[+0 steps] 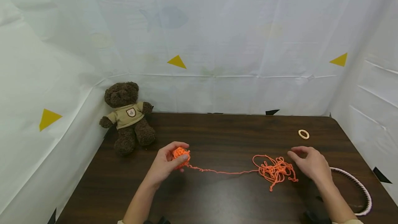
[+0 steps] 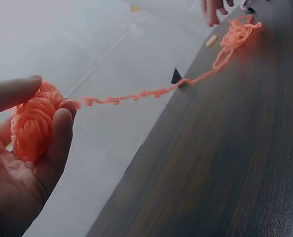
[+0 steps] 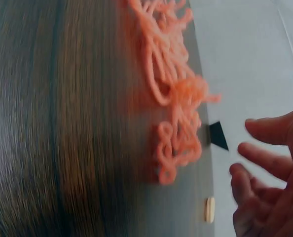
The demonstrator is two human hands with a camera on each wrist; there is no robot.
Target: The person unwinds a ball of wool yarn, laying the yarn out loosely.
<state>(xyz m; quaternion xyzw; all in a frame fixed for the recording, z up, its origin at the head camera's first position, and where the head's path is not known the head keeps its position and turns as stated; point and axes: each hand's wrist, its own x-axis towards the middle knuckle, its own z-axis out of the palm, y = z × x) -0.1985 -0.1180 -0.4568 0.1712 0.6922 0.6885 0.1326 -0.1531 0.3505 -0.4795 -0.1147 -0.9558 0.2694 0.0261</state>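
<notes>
Left hand (image 1: 164, 164) curled round yarn ball (image 1: 181, 157), thumb on near side. Strand (image 1: 228, 173) runs to tangle (image 1: 275, 172) on tabletop (image 1: 214, 141), 3 o'clock from ball. Right hand (image 1: 311, 165) part-spread, holding nothing, just beside tangle's 2 o'clock. Bear (image 1: 127, 117) at ball's 10; badge (image 1: 131, 112) unreadable. Far tabletop edge at 12, well apart from both hands.

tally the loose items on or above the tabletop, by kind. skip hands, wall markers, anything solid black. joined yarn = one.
Yarn ball with attached orange tangle: 1
Teddy bear: 1
Small pale ring: 1
Curved white band with dark edging: 1
Total: 4
</notes>
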